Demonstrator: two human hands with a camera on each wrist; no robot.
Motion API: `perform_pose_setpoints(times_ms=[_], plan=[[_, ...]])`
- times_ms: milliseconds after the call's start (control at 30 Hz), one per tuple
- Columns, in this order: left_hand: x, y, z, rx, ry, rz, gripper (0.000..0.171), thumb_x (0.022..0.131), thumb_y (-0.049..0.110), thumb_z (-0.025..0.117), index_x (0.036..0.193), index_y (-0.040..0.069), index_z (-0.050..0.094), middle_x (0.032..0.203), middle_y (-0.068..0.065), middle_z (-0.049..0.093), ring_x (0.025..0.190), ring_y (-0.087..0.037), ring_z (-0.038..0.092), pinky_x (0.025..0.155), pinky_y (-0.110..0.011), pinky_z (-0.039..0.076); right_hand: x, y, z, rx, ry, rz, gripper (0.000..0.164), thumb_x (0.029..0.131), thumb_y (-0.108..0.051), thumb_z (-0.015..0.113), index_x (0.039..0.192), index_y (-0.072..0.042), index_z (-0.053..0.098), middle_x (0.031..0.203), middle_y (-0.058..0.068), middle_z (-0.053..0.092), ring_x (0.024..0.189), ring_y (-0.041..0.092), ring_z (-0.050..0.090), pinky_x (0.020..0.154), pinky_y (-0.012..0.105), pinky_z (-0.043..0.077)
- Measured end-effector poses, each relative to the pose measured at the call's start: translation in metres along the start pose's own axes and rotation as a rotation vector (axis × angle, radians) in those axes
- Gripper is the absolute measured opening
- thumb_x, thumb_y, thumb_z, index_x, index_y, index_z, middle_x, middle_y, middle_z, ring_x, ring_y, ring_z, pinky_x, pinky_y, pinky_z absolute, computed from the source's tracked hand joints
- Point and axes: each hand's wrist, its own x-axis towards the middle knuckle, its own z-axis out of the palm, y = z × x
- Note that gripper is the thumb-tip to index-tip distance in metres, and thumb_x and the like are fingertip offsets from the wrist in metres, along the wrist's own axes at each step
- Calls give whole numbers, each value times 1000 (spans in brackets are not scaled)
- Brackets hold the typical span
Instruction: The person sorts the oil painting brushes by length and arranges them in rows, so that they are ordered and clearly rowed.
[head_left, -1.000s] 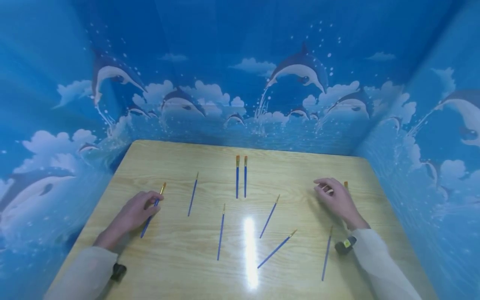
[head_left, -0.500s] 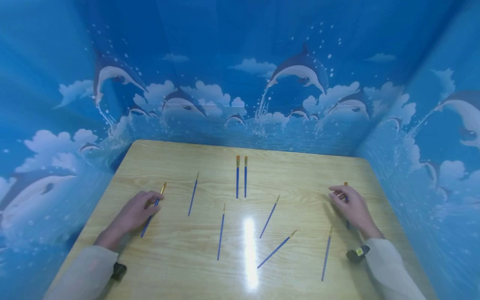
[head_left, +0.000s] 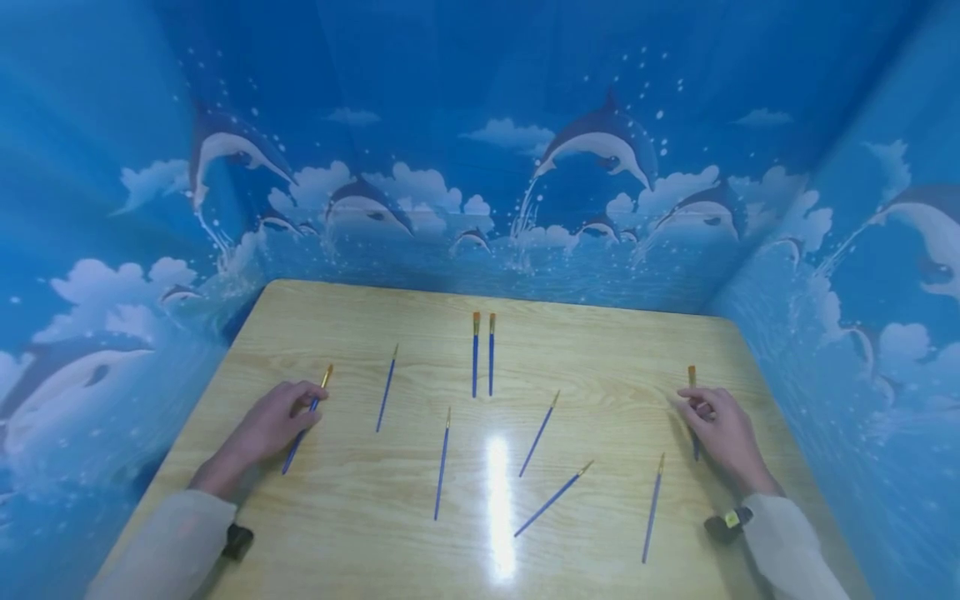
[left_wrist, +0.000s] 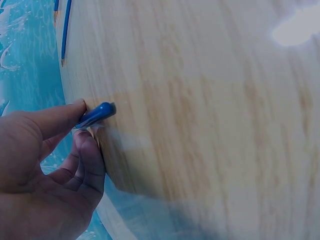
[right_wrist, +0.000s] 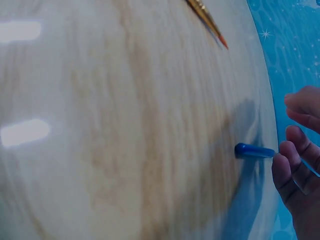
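At the left of the table, my left hand [head_left: 273,421] pinches a paintbrush [head_left: 295,451] with a blue handle, gold ferrule and orange bristles. In the left wrist view the handle's blue end [left_wrist: 104,111] pokes out between thumb and fingers. My right hand [head_left: 723,433] is over another blue paintbrush [head_left: 692,377] at the right side, its flat orange bristles pointing to the far edge. Seen from the right wrist, that brush's handle end [right_wrist: 245,150] lies right at the fingertips, with a gap between thumb and fingers. Part of its handle is hidden by the hand.
Two flat paintbrushes [head_left: 475,367] lie side by side at the far middle of the wooden table [head_left: 360,517]. Several thinner ones, such as a slanted paintbrush [head_left: 551,502], are spread around. Blue dolphin-print curtains [head_left: 450,125] enclose the table on three sides.
My right hand has moved to the right and slightly toward me, from beside the right-hand paintbrush to over it. The left hand and its brush have stayed in place.
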Motion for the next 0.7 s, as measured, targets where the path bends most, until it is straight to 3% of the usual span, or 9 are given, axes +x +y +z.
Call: perform_pose_setpoints(times_ms=[67, 200, 467, 700], plan=[[0, 1, 0, 3, -6, -13, 33, 102, 11, 73, 133, 1, 69, 125, -26, 68, 119, -47, 64, 102, -69, 52, -1, 3, 2, -3, -12, 29, 35, 107, -21, 69, 134, 1, 69, 120, 23, 67, 100, 32, 64, 84, 46, 54], [0, 2, 0, 7, -13, -29, 34, 102, 11, 72, 134, 1, 68, 126, -27, 68, 120, -47, 63, 103, -69, 52, -4, 8, 5, 3, -39, 67, 37, 106, -19, 70, 136, 3, 68, 126, 28, 61, 106, 40, 62, 87, 60, 54], [1, 1, 1, 12, -3, -16, 34, 101, 10, 73, 133, 0, 69, 123, -26, 69, 117, -46, 64, 100, -68, 53, -6, 15, 9, -2, -41, 83, 38, 103, -16, 74, 135, 3, 69, 129, 32, 56, 101, 39, 62, 78, 43, 52], [1, 0, 3, 13, -5, -26, 34, 101, 11, 74, 134, 1, 69, 122, -25, 69, 117, -45, 65, 100, -67, 53, -8, 19, 8, 0, -18, 101, 35, 102, -12, 72, 134, 4, 69, 130, 32, 55, 100, 40, 64, 76, 38, 51]])
